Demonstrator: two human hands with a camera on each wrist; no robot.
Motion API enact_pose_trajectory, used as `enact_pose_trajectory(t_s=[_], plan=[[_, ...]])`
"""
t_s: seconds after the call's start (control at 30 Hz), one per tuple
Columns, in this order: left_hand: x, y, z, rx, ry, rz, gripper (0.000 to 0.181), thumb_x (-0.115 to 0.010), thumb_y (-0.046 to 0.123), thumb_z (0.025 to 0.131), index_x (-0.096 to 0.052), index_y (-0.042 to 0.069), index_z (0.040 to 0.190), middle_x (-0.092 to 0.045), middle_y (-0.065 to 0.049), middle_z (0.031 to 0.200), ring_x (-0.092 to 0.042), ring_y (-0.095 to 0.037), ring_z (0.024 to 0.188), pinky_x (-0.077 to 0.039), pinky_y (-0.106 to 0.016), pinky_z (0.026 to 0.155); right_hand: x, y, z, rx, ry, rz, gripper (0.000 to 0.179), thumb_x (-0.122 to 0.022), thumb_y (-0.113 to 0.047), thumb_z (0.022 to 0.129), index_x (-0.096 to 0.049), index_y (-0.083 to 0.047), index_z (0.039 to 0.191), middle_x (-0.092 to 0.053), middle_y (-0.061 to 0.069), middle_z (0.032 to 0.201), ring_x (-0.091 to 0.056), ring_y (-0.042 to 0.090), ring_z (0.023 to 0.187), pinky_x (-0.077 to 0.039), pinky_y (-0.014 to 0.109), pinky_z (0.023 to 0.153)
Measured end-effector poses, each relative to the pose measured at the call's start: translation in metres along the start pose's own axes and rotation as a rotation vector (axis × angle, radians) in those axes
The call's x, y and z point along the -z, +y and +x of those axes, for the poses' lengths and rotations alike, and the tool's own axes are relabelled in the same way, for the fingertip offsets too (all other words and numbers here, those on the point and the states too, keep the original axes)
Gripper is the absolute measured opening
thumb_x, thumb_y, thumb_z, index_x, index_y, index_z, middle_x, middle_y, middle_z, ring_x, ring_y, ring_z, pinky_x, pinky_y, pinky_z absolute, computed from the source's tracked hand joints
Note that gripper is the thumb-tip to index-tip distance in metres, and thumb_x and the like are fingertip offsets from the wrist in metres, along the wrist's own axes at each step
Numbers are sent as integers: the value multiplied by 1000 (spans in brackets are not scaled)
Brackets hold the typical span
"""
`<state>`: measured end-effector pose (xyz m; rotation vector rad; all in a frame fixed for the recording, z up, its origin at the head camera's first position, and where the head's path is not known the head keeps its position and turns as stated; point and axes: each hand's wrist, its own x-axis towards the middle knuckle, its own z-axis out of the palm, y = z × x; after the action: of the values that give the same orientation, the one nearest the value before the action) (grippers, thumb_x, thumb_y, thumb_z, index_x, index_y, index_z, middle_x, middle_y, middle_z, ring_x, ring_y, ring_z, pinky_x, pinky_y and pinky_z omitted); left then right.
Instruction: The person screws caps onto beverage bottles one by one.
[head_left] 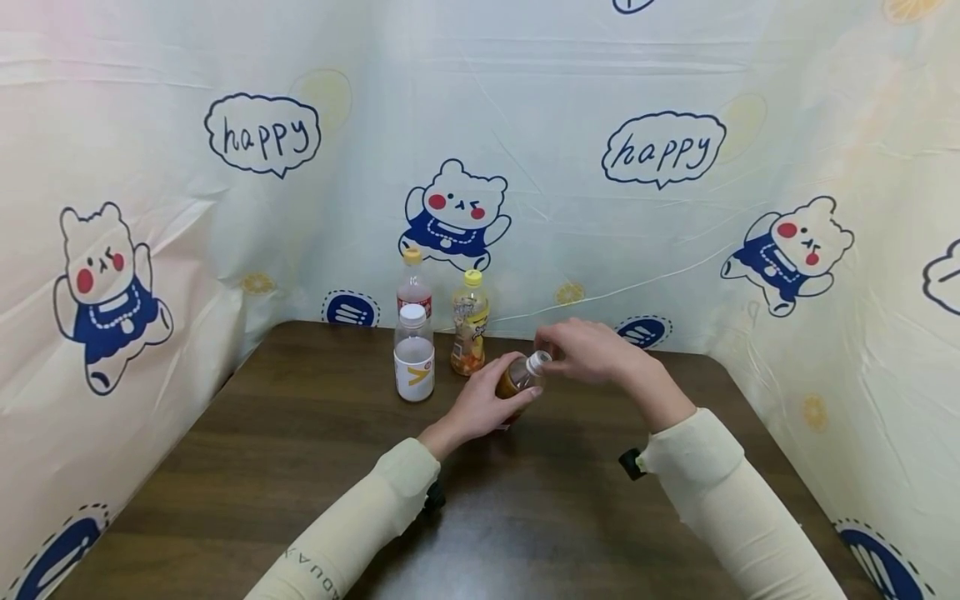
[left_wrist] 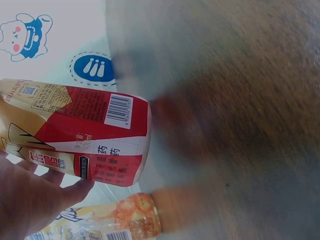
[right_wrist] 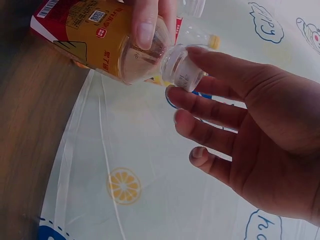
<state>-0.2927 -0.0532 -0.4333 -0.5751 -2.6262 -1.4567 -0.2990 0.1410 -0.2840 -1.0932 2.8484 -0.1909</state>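
My left hand (head_left: 482, 403) grips a drink bottle (left_wrist: 97, 125) with a red and gold label, its clear neck leaning toward the right in the head view. At the bottle's mouth is a white cap (right_wrist: 187, 75). Thumb and forefinger of my right hand (right_wrist: 272, 117) pinch that cap, while the other fingers are spread loosely beside it. In the head view the right hand (head_left: 588, 350) comes to the cap from the right. Whether the bottle's base touches the table I cannot tell.
Behind the left hand stand a white-capped bottle (head_left: 414, 367), a yellow-capped bottle (head_left: 469, 329) with orange contents, and a clear bottle (head_left: 413, 283) with a yellow-orange cap. The brown table (head_left: 300, 467) meets a printed curtain (head_left: 562, 233) at the back and sides.
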Motion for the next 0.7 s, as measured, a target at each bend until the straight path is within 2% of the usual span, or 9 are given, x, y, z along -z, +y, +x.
enact_pose_trajectory(t_s=[0.2, 0.33, 0.47, 0.57, 0.63, 0.7], plan=[[-1, 2, -1, 2, -8, 9, 60, -66, 62, 93, -48, 36, 144, -58, 4, 132, -61, -17, 109, -55, -41, 91, -4, 0, 2, -49, 22, -34, 24, -70, -41, 98, -72, -17, 92, -62, -5, 72, -55, 15, 65, -46, 32, 58], [-1, 2, -1, 12, -9, 13, 65, -65, 64, 92, -46, 36, 148, -57, 3, 135, -60, -18, 111, -55, -43, 93, -6, 0, 3, -101, 49, -110, 42, -58, -50, 103, -70, -20, 75, -57, -5, 62, -52, 16, 60, -42, 32, 53], [-2, -1, 0, 14, 2, 11, 65, -65, 63, 93, -47, 33, 147, -58, 4, 134, -60, -18, 111, -54, -44, 94, -4, 1, 2, -160, 68, -141, 53, -48, -58, 104, -68, -21, 71, -53, -3, 59, -52, 17, 59, -40, 33, 52], [-2, -2, 1, 8, 5, 8, 64, -65, 62, 93, -48, 30, 146, -59, 4, 133, -60, -18, 111, -54, -46, 95, 1, 2, -1, -152, 76, -111, 48, -49, -58, 103, -73, -19, 87, -59, -3, 67, -56, 17, 65, -45, 33, 56], [-2, -2, 2, 9, 4, 6, 65, -65, 63, 93, -48, 30, 146, -59, 4, 132, -60, -18, 111, -54, -46, 95, 4, 2, -2, -120, 69, -67, 41, -54, -54, 103, -74, -18, 106, -67, -2, 79, -60, 17, 74, -51, 34, 62], [-2, -2, 2, 11, 1, 0, 65, -65, 63, 92, -48, 31, 146, -59, 4, 132, -60, -18, 111, -54, -46, 94, 7, 2, -3, -69, 51, -26, 39, -60, -47, 102, -68, -16, 124, -71, 2, 97, -64, 19, 86, -56, 39, 73]])
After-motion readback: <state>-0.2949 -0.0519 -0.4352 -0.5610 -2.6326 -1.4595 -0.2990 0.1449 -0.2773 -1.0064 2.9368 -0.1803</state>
